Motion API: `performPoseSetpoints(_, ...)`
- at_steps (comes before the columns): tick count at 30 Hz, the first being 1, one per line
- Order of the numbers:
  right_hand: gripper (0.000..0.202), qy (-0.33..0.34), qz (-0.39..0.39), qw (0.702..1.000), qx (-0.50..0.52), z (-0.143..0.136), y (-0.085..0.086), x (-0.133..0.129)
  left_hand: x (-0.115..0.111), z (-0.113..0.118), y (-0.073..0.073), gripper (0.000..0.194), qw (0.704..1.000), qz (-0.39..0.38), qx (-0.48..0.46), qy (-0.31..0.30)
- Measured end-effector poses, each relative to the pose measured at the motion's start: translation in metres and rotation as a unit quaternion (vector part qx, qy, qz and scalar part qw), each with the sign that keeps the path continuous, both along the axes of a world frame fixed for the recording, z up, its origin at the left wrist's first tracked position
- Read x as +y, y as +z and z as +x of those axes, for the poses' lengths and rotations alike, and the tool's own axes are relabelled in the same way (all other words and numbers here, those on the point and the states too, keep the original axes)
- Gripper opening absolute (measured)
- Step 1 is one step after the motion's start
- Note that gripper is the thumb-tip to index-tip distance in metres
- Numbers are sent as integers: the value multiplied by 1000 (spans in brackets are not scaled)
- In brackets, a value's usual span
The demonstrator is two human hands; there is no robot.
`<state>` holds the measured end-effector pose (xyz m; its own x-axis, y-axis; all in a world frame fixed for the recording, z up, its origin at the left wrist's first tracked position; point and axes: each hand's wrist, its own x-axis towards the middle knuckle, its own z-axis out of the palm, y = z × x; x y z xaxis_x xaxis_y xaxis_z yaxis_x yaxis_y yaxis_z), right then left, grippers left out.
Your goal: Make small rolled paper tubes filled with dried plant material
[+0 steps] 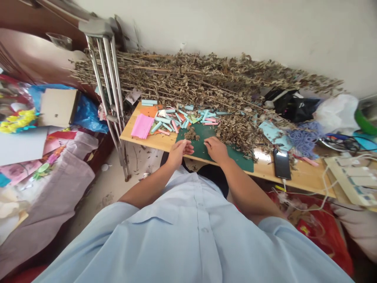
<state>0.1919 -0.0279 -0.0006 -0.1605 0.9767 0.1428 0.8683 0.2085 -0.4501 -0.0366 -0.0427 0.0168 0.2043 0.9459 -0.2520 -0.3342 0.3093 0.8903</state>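
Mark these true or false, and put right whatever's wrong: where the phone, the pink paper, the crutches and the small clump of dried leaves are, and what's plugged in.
1. The smartphone lies to the right of the green mat. True.
2. The pink paper lies to the right of the smartphone. False: it lies to the left of the green mat.
3. A white cable runs from the near end of the smartphone. True.
4. The metal crutches lie flat across the green mat. False: they stand by the table's left end.
5. The small clump of dried leaves sits on the green mat, near the left hand. True.
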Motion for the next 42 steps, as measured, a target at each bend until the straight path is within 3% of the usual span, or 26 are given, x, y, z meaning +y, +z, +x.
performPoseSetpoints(2,28,5,-16,1000,-8,0,-3,4,-2,-12,-1,40,990,76,115,4)
performPoseSetpoints(5,31,-8,-14,1000,11,-2,-5,9,-11,-29,-2,25,942,204,265,-16)
performPoseSetpoints(7,32,-13,10,1000,21,-5,-4,15,-17,-35,-3,18,918,246,309,-26)
performPoseSetpoints(9,34,17,38,999,14,-10,-1,23,-22,-34,-3,15,916,248,314,-33)
performPoseSetpoints(14,32,101,27,994,-38,-24,8,43,-26,-18,-3,15,924,227,299,-68)
performPoseSetpoints(17,26,82,9,995,-48,-26,10,44,-21,-9,-6,14,931,213,289,-71)
performPoseSetpoints(20,26,53,27,998,2,-26,11,36,-10,-3,-12,15,947,185,261,-29)
performPoseSetpoints(23,32,57,57,993,83,-29,15,25,4,5,-15,32,977,121,173,4)
performPoseSetpoints(26,38,85,70,986,125,-35,21,14,17,13,-13,45,996,55,73,-15)
performPoseSetpoints(30,37,84,67,986,128,-38,25,3,26,18,-11,44,999,16,24,-25)
performPoseSetpoints(37,20,-8,20,977,210,-37,13,-5,25,19,-12,39,999,-19,-3,-35)
performPoseSetpoints(42,18,6,27,968,249,-36,9,-5,24,19,-13,47,998,4,-6,-55)
